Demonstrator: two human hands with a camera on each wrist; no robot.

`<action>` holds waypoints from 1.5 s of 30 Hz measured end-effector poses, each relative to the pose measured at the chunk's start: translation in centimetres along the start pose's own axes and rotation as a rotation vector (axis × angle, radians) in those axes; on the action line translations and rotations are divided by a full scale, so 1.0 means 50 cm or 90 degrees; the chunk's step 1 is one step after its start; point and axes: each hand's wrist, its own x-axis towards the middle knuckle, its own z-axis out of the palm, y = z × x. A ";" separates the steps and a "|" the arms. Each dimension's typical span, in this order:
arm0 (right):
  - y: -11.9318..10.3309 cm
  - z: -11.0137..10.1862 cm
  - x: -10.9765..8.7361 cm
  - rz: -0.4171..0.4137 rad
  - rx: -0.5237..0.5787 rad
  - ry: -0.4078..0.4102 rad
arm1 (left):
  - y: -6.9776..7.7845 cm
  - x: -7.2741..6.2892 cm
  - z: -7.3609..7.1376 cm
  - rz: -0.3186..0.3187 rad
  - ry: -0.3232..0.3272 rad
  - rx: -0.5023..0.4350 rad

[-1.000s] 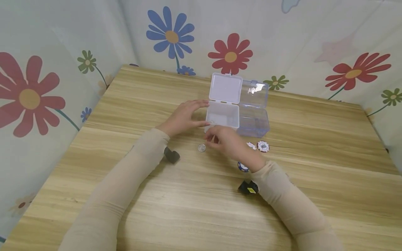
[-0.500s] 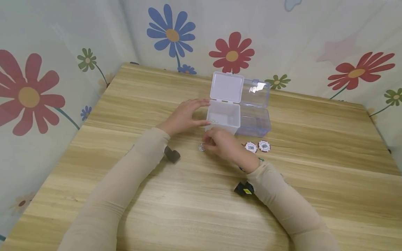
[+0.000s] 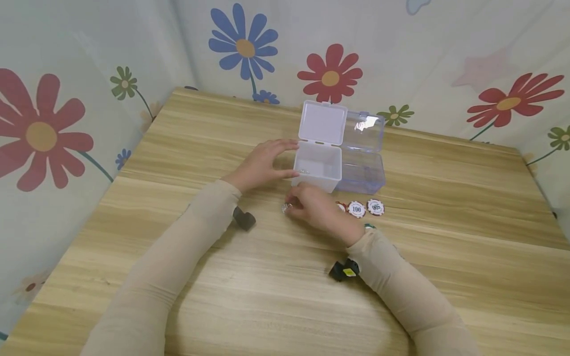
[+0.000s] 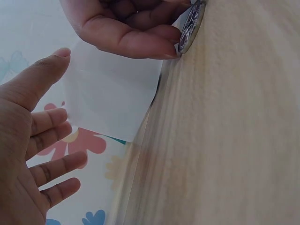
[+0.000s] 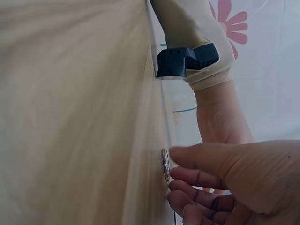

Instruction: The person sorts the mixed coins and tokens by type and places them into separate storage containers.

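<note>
Head view, frame centre: my left hand (image 3: 262,165) rests open against the white box (image 3: 317,168), steadying it. My right hand (image 3: 311,205) pinches the silver coin (image 4: 190,26) on the table (image 3: 178,148), tipped on edge below the box.

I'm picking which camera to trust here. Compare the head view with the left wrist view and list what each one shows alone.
Only the head view shows the poker chips, the tinted box and the wooden table whole. Only the left wrist view shows the silver coin tipped up on edge under the right hand's fingertips. Both show the left hand, the right hand and the white box.
</note>
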 end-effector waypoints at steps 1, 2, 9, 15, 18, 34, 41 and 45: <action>0.001 0.002 0.000 0.000 -0.002 0.002 | 0.001 0.000 0.000 0.000 -0.001 -0.001; 0.001 0.004 -0.001 0.000 -0.004 0.004 | 0.001 0.000 0.000 -0.002 -0.001 -0.001; 0.003 0.012 -0.002 0.001 -0.018 0.018 | 0.001 0.000 0.001 -0.004 -0.001 -0.005; 0.004 0.015 -0.002 -0.005 -0.031 0.018 | -0.001 0.001 0.002 0.000 0.002 -0.002; 0.004 0.014 -0.002 -0.008 -0.044 0.016 | 0.001 0.002 0.001 0.001 0.000 -0.002; 0.007 0.018 0.000 -0.028 -0.065 0.007 | -0.005 0.002 0.007 0.005 0.014 -0.001; 0.009 0.019 -0.003 -0.029 -0.039 0.014 | -0.001 -0.001 0.005 0.006 0.011 -0.008; 0.009 0.016 -0.005 -0.009 -0.019 0.008 | 0.000 0.001 0.006 0.007 0.013 -0.006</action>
